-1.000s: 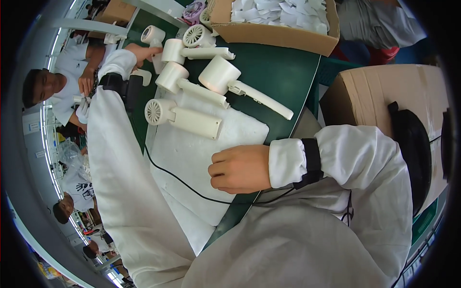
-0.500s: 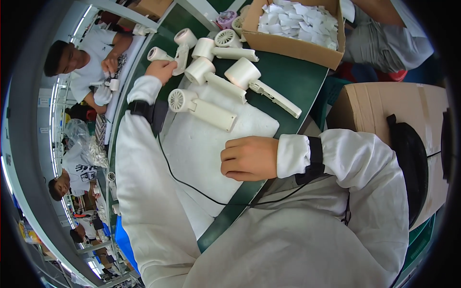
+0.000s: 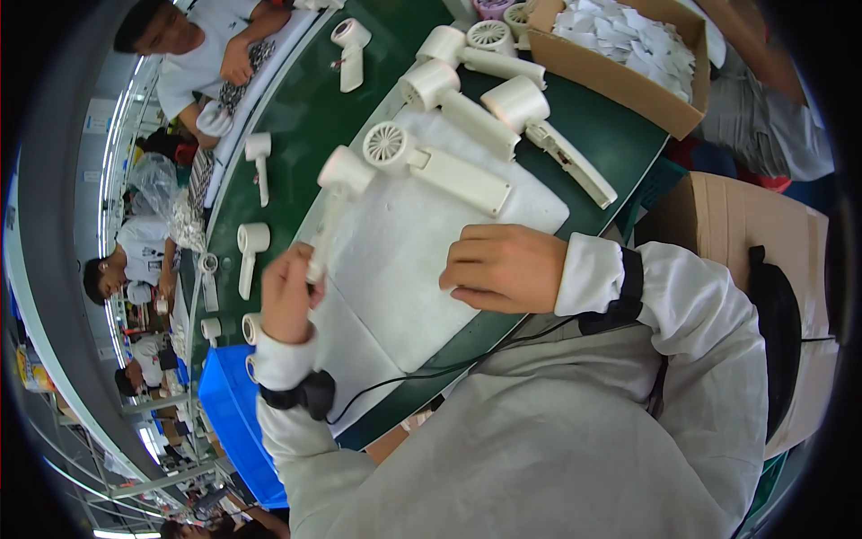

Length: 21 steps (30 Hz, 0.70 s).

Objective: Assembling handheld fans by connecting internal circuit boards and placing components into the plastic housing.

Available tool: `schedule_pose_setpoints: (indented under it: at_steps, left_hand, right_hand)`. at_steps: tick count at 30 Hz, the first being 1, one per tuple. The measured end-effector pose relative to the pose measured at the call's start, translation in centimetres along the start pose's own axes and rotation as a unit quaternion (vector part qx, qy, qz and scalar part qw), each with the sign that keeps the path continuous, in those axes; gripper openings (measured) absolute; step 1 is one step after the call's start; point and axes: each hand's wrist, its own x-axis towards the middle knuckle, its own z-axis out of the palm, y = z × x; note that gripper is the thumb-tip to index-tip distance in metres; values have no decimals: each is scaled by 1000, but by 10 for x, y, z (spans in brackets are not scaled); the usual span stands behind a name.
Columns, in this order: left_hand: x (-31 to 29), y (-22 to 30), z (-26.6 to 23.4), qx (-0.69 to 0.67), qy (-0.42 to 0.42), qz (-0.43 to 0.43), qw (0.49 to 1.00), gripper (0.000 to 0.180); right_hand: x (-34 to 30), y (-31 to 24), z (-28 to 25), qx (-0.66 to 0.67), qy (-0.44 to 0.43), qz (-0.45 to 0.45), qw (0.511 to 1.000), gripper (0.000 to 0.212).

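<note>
My left hand [image 3: 289,292] is closed round the lower handle of a cream handheld fan [image 3: 348,172], its round head pointing away from me over the white foam sheet [image 3: 395,269]. My right hand [image 3: 507,269] rests at the sheet's near right edge, fingers loosely curled, with nothing visible in them. Beyond it lies a cream handheld fan with a slotted grille [image 3: 440,169]. Farther back are several more, among them a fan with an open handle [image 3: 548,135] that bares its inside, and a fan lying beside it [image 3: 458,103].
A cardboard box of white pieces [image 3: 620,49] stands at the far right, with a large carton [image 3: 745,216] nearer. Several fans, including an upright-looking one [image 3: 252,251], lie on the green surface to the left. A blue bin [image 3: 235,422] sits near left. Co-workers sit beyond.
My left hand has come back toward me from the far fans, bringing one by its handle. My right hand stays on the foam sheet. The view has shifted left, showing more fans there.
</note>
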Motion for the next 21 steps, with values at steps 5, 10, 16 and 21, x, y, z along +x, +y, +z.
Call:
schedule_pose_setpoints:
  at_steps: [5,10,16,21]
  left_hand:
    - [-56,-24,52,48,-24,-2,999,18]
    - [-57,-11,73,184,-109,69,974,22]
    - [-43,-8,86,260,-42,102,959,27]
    - [-49,-10,101,409,17,200,890,25]
  right_hand:
    - [6,-9,-2,-14,16,43,999,34]
    - [9,-12,-6,-33,-10,59,998,45]
    - [14,-21,-6,-14,-12,94,995,44]
    - [26,-30,-1,-14,6,131,991,38]
